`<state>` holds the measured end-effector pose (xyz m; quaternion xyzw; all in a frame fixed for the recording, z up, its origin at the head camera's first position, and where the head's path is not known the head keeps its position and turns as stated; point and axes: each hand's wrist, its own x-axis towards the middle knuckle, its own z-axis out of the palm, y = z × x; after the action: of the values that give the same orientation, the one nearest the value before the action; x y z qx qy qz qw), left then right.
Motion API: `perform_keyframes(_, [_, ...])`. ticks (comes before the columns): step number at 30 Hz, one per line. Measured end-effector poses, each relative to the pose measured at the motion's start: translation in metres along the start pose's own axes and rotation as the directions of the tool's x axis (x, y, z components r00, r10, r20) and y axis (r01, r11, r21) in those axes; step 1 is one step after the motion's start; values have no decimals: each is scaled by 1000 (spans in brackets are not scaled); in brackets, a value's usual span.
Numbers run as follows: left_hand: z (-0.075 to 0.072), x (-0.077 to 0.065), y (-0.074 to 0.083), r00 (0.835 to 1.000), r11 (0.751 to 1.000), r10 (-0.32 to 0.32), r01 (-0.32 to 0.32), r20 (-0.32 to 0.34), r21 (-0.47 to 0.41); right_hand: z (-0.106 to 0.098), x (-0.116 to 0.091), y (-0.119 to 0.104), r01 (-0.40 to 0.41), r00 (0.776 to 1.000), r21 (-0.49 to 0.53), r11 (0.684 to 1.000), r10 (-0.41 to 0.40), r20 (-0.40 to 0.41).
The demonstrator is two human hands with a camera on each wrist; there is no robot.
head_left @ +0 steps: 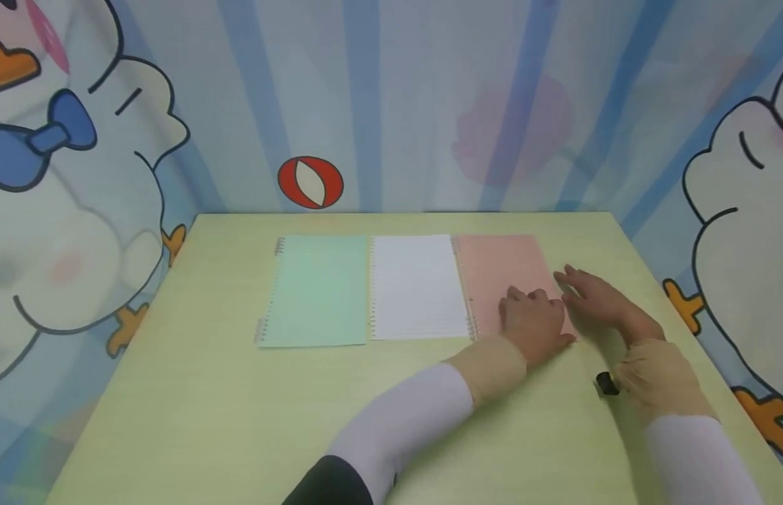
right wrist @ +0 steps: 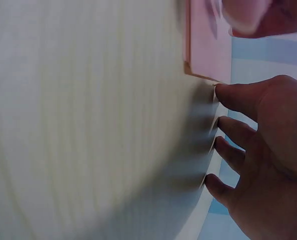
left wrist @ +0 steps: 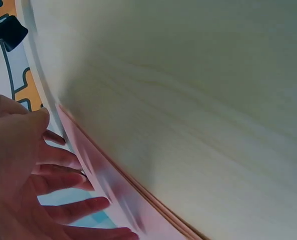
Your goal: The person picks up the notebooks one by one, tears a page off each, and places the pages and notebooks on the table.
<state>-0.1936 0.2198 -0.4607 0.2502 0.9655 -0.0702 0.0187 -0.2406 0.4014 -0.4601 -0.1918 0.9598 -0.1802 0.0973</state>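
Note:
A pink notebook [head_left: 501, 263] lies flat at the right end of a row of three. My left hand [head_left: 533, 326] reaches across and rests on its lower right part, fingers spread over the cover. In the left wrist view those fingers [left wrist: 78, 210] are nearly straight above the pink cover [left wrist: 96, 160]. My right hand [head_left: 596, 298] is beside the notebook's right edge, fingers extended. The right wrist view shows its thumb right at the pink notebook's corner [right wrist: 208, 62], the other fingers against the table [right wrist: 113, 125].
Left of the pink notebook lies a white ruled notebook [head_left: 419, 287], then a mint green one [head_left: 318, 291], both with binding along their left sides. A small black piece [head_left: 608, 384] sits at my right wrist. Behind the table stands a striped blue cartoon backdrop [head_left: 410, 105].

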Motion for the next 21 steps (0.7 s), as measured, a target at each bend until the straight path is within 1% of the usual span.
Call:
perform_keyframes(5, [-4, 4, 14, 997, 997, -73, 74, 36, -27, 4, -1, 6, 10, 1000, 18, 1000, -10, -11])
perform_keyframes(9, [-7, 9, 22, 986, 986, -153, 157, 58, -55, 5, -1, 7, 17, 1000, 35, 999, -16, -25])
perform_keyframes(12, [-9, 16, 26, 970, 967, -227, 235, 83, -100, 6, 0, 8, 25, 999, 62, 998, -23, -33])
perform_keyframes(15, [-11, 23, 29, 957, 956, -270, 280, 111, -90, 7, 0, 10, 7, 999, 125, 992, -3, -35])
perform_keyframes(17, [-13, 29, 30, 949, 952, -289, 298, 124, -64, 9, -2, 12, -16, 999, 168, 986, 22, -34])
perform_keyframes(19, [-14, 34, 32, 939, 945, -312, 322, 144, -57, 11, -3, 13, -29, 998, 208, 978, 38, -41])
perform_keyframes(21, [-15, 39, 33, 919, 930, -346, 363, 186, -64, 13, -6, 14, -28, 998, 226, 974, 39, -44])
